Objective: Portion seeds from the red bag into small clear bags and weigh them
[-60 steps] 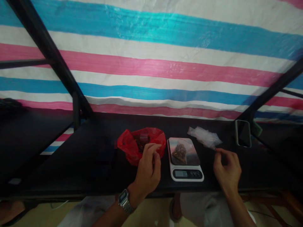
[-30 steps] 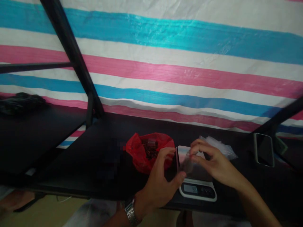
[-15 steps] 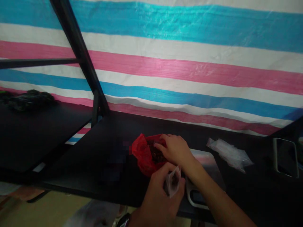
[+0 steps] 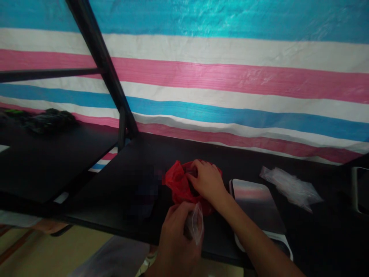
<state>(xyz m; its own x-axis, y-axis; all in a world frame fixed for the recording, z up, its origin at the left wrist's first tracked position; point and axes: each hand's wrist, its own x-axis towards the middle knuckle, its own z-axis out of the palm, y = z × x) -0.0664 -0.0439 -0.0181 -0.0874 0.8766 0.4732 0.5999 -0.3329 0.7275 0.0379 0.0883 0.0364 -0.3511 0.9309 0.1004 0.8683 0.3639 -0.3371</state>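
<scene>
Bag of crinkly red plastic [image 4: 178, 182] has the right hand [image 4: 209, 180] inside, its grip hidden so I cannot tell; just in front, the left hand [image 4: 177, 232] pinches a small clear plastic bag [image 4: 196, 224]; keep that mouth wide.

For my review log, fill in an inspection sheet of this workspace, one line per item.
Surface: black table.
Job's things: red bag; small clear bag; scale, partly hidden; pile of clear bags to its right.
Clutter: phone, cut off by the picture's right edge.
Hands: left hand holds the small clear bag, mouth open; right hand has its fingers in the red bag.
Cables: nothing seen.
Surroundings: striped sheet behind; dark frame; dark heap, unclear, at left.
</scene>
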